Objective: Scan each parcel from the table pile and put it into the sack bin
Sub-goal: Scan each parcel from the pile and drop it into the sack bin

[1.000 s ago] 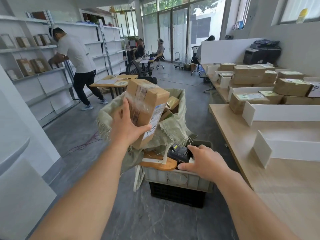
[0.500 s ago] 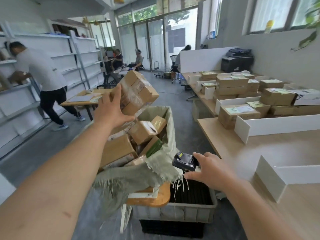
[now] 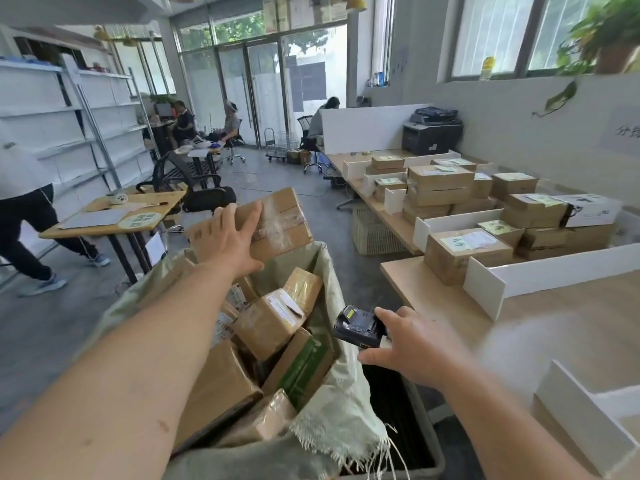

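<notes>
My left hand (image 3: 230, 237) grips a taped cardboard parcel (image 3: 277, 223) and holds it above the far side of the pale green woven sack (image 3: 343, 403), which is full of several brown parcels (image 3: 268, 323). My right hand (image 3: 408, 341) holds a black handheld scanner (image 3: 358, 325) to the right of the sack's rim, above a grey crate (image 3: 429, 448). The table pile of parcels (image 3: 464, 251) lies to the right on the wooden table (image 3: 450, 303).
White divider boards (image 3: 540, 275) stand on the table. A small wooden desk (image 3: 114, 220) and a black chair (image 3: 197, 192) stand beyond the sack. A person (image 3: 24, 216) walks by the white shelves at left. Other people sit near the glass doors.
My left hand has carried the parcel forward and down over the sack, tilting it flatter. The view has swung right and up. My right hand has kept the scanner beside the sack.
</notes>
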The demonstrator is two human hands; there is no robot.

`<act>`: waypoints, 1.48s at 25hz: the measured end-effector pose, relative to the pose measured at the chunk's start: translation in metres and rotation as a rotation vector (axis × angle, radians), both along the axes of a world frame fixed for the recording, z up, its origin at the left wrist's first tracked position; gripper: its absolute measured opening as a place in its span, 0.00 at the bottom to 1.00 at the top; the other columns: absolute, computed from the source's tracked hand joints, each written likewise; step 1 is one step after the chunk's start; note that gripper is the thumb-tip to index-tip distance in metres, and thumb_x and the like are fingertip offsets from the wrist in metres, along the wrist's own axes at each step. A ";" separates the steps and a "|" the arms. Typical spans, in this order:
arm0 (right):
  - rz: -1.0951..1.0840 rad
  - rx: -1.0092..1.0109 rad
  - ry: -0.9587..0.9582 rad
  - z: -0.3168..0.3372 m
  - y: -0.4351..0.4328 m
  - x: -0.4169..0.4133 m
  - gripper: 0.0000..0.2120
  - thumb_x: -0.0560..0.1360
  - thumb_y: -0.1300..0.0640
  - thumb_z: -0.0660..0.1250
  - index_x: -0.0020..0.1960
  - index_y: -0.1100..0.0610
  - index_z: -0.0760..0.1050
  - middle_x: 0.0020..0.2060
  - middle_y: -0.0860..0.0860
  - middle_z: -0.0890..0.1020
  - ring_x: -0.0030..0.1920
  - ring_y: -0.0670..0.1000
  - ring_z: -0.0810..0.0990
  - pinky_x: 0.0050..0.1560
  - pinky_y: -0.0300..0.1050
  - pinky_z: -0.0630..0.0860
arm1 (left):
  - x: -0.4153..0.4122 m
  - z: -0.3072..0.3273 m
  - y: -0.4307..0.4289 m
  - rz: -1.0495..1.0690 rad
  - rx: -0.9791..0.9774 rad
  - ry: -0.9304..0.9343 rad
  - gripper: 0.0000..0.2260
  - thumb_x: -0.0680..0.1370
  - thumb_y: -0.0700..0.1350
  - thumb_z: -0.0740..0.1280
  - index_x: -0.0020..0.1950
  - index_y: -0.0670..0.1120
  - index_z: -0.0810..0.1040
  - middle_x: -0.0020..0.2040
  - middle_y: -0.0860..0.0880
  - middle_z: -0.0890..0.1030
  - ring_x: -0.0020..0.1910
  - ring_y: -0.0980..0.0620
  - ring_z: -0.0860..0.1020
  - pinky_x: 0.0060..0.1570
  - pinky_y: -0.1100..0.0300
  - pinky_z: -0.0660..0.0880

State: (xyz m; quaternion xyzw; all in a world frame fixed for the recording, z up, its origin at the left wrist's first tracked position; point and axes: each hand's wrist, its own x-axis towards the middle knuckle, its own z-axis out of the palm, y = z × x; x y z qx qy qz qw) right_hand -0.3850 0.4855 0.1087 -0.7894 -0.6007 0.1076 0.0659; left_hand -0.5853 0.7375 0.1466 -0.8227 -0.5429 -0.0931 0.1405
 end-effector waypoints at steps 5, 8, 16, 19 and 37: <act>-0.001 -0.026 -0.025 -0.003 0.024 -0.005 0.41 0.72 0.29 0.62 0.78 0.47 0.55 0.63 0.50 0.72 0.62 0.52 0.72 0.59 0.47 0.69 | 0.003 -0.031 0.029 0.013 -0.075 0.088 0.32 0.79 0.46 0.62 0.79 0.56 0.49 0.79 0.44 0.46 0.78 0.42 0.44 0.75 0.43 0.49; -0.025 -0.032 -0.017 -0.007 0.031 -0.004 0.42 0.72 0.29 0.62 0.78 0.47 0.55 0.63 0.50 0.72 0.62 0.52 0.71 0.60 0.47 0.69 | 0.005 -0.039 0.033 -0.008 -0.097 0.040 0.30 0.79 0.47 0.60 0.79 0.55 0.52 0.80 0.44 0.48 0.78 0.43 0.44 0.75 0.43 0.48; -0.129 -0.031 -0.009 -0.021 0.009 0.004 0.43 0.70 0.28 0.63 0.77 0.48 0.57 0.61 0.50 0.73 0.61 0.52 0.71 0.59 0.47 0.70 | 0.041 -0.057 0.020 -0.196 -0.091 -0.096 0.31 0.80 0.50 0.60 0.80 0.53 0.49 0.80 0.44 0.49 0.78 0.43 0.47 0.75 0.43 0.48; -0.186 -0.014 0.012 -0.026 -0.018 0.009 0.42 0.70 0.28 0.62 0.76 0.48 0.58 0.60 0.50 0.73 0.58 0.51 0.72 0.58 0.48 0.72 | 0.060 -0.068 0.000 -0.290 -0.120 -0.160 0.32 0.80 0.51 0.61 0.80 0.53 0.48 0.80 0.44 0.48 0.78 0.44 0.46 0.75 0.44 0.45; -0.689 0.088 0.039 -0.042 -0.378 0.012 0.30 0.69 0.30 0.66 0.62 0.49 0.71 0.48 0.50 0.73 0.48 0.54 0.73 0.44 0.46 0.68 | 0.163 -0.109 -0.387 -0.776 -0.327 -0.362 0.35 0.79 0.54 0.63 0.80 0.53 0.47 0.79 0.48 0.55 0.78 0.46 0.50 0.75 0.46 0.46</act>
